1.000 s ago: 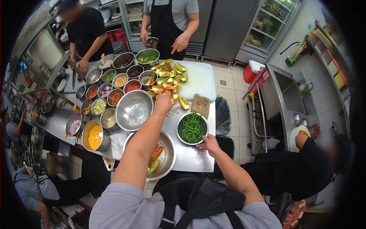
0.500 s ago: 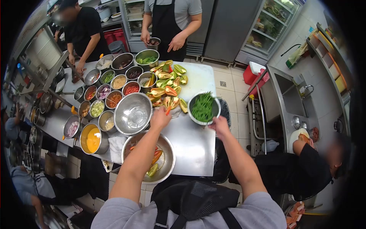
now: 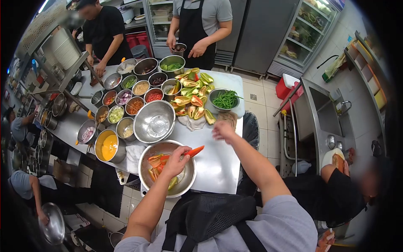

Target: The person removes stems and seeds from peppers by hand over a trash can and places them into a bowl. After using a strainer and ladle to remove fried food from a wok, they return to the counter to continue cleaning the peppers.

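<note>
In my left hand (image 3: 177, 161) is a long red pepper piece (image 3: 194, 151), its tip pointing right. This hand is closed over the steel colander (image 3: 191, 178), where red, orange and green pepper strips (image 3: 156, 163) lie. My right hand (image 3: 224, 130), slightly blurred, is empty above the steel table, its fingers loosely apart. Just beyond it lies a brown cloth (image 3: 227, 118). A steel bowl of green beans (image 3: 225, 99) sits at the white board's edge. Halved green and orange peppers (image 3: 189, 94) are heaped left of it. An empty steel bowl (image 3: 154, 122) rests behind the colander.
Several containers of chopped vegetables crowd the table's left side, with a pot of yellow liquid (image 3: 110, 145) nearest. A black-lined bin (image 3: 250, 134) stands at the right edge. Across the table are two people, one holding a small pot (image 3: 179, 49). Another person works by the sink (image 3: 321, 107).
The bowl of green beans has moved away from me onto the white board, and my right hand has let go of it. My left hand has come back over the colander with the red pepper piece.
</note>
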Demonstrator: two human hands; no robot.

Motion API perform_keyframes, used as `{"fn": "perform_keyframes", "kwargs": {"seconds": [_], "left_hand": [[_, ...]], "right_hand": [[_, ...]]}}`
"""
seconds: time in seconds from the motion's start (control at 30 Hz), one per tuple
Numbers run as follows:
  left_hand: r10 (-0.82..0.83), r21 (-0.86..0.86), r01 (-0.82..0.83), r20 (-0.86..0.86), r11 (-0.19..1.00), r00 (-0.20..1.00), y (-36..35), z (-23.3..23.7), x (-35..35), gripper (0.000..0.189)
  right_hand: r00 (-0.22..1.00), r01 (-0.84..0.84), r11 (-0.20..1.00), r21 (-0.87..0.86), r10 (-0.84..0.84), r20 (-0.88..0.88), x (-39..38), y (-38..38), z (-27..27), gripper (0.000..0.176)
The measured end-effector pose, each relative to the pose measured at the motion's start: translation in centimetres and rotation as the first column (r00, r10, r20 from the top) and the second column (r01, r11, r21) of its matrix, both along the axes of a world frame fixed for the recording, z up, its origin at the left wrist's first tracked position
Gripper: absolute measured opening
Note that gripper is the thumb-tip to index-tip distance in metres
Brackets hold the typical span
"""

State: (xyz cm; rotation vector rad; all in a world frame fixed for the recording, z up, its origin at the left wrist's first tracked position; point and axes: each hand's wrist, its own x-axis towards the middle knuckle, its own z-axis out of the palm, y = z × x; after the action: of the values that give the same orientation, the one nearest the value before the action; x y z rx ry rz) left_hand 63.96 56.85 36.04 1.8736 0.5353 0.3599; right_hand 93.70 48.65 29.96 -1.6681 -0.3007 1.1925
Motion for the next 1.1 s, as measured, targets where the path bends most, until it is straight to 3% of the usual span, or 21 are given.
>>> {"fn": "perform_keyframes", "kwargs": {"seconds": [0.03, 0.07, 0.1, 0.13, 0.27, 0.33, 0.4, 0.43, 0.47, 0.5, 0.53, 0.6, 0.67, 0.7, 0.73, 0.77, 0.8, 0.87, 0.93, 1.03, 1.1], "left_hand": [[-0.006, -0.008, 0.006, 0.003, 1.0, 1.0, -0.1, -0.2, 0.4, 0.025], [-0.095, 0.149, 0.09, 0.028, 0.985, 0.995, -0.2, -0.4, 0.9, 0.024], [-0.19, 0.304, 0.17, 0.037, 0.937, 0.981, -0.5, -0.5, 1.2, 0.025], [-0.202, 0.299, 0.182, 0.037, 0.937, 0.979, -1.0, -0.4, 1.8, 0.025], [-0.357, 0.332, 0.326, 0.034, 0.885, 0.933, -3.9, 0.3, 5.6, 0.033], [-0.267, 0.358, 0.183, 0.199, 0.915, 0.943, -6.4, 1.2, 7.5, 0.035], [-0.254, 0.343, 0.16, 0.25, 0.926, 0.934, -8.9, 0.1, 9.6, 0.048], [-0.169, -0.033, 0.192, 0.346, 0.981, 0.923, -10.5, -1.2, 11.1, 0.051], [-0.054, -0.401, 0.223, 0.391, 0.888, 0.919, -11.7, -1.4, 12.0, 0.055], [-0.194, -0.596, 0.373, 0.344, 0.711, 0.919, -12.1, -1.4, 12.4, 0.057], [-0.219, -0.591, 0.392, 0.344, 0.705, 0.913, -13.1, -1.5, 12.9, 0.057], [-0.143, -0.767, 0.388, 0.369, 0.511, 0.918, -15.9, -1.1, 14.0, 0.049], [-0.1, -0.796, 0.355, 0.353, 0.49, 0.93, -17.6, -1.5, 14.9, 0.044], [-0.098, -0.81, 0.351, 0.347, 0.47, 0.933, -17.9, -2.3, 15.5, 0.041], [-0.093, -0.824, 0.345, 0.341, 0.45, 0.936, -18.2, -3.1, 15.9, 0.039], [-0.079, -0.827, 0.298, 0.298, 0.477, 0.951, -18.8, -2.9, 16.2, 0.037], [-0.083, -0.825, 0.296, 0.294, 0.481, 0.952, -19.3, -2.6, 16.3, 0.037], [-0.169, -0.846, 0.229, 0.166, 0.482, 0.971, -20.5, -1.6, 16.3, 0.037], [-0.162, -0.84, 0.252, 0.197, 0.48, 0.967, -22.0, -1.0, 16.4, 0.035], [-0.26, -0.738, 0.241, 0.091, 0.631, 0.961, -22.6, -6.3, 17.7, 0.034], [-0.263, -0.716, 0.219, 0.051, 0.663, 0.963, -23.4, -5.0, 17.3, 0.033]], "right_hand": [[0.985, -0.166, 0.986, 0.026, 0.167, -0.052, -2.3, -2.1, 2.0, 0.029], [0.938, -0.325, 0.944, 0.06, 0.33, -0.104, -4.4, -4.3, 4.1, 0.031], [0.908, -0.377, 0.922, 0.09, 0.387, -0.162, -6.0, -6.1, 5.8, 0.032], [0.872, -0.422, 0.898, 0.128, 0.44, -0.216, -7.2, -7.7, 6.8, 0.035], [0.917, -0.233, 0.951, 0.201, 0.284, -0.281, -9.3, -12.9, 7.0, 0.035], [0.96, 0.047, 0.931, 0.363, 0.059, -0.274, -9.7, -15.5, 6.5, 0.038], [0.953, 0.176, 0.899, 0.402, -0.054, -0.297, -10.0, -17.5, 7.4, 0.041], [0.949, 0.25, 0.875, 0.414, -0.137, -0.282, -10.0, -18.3, 7.9, 0.04], [0.938, 0.319, 0.845, 0.429, -0.218, -0.269, -10.0, -18.9, 8.3, 0.039], [0.938, 0.337, 0.851, 0.402, -0.264, -0.227, -9.9, -19.6, 8.6, 0.038], [0.931, 0.357, 0.841, 0.408, -0.285, -0.227, -9.9, -20.2, 8.9, 0.038], [0.95, 0.308, 0.896, 0.319, -0.308, -0.05, -10.1, -21.6, 9.2, 0.037], [0.951, 0.293, 0.914, 0.279, -0.31, 0.016, -9.7, -23.2, 9.4, 0.04], [0.885, 0.141, 0.975, 0.174, -0.203, 0.42, -9.1, -24.3, 9.5, 0.043], [0.671, 0.038, 0.999, 0.008, -0.032, 0.741, -8.7, -25.1, 9.5, 0.046], [0.555, 0.091, 0.994, 0.055, -0.097, 0.826, -8.7, -25.6, 10.1, 0.052], [0.557, 0.094, 0.994, 0.061, -0.103, 0.824, -8.5, -26.2, 10.4, 0.052], [0.378, 0.054, 0.997, -0.057, 0.033, 0.925, -8.0, -27.2, 11.1, 0.054], [0.385, 0.025, 0.989, -0.147, 0.126, 0.914, -7.6, -27.6, 10.6, 0.047], [0.405, -0.039, 0.961, -0.272, 0.264, 0.875, -6.9, -28.0, 8.2, 0.034], [0.432, -0.039, 0.958, -0.285, 0.273, 0.86, -6.2, -28.0, 7.2, 0.034]]}}
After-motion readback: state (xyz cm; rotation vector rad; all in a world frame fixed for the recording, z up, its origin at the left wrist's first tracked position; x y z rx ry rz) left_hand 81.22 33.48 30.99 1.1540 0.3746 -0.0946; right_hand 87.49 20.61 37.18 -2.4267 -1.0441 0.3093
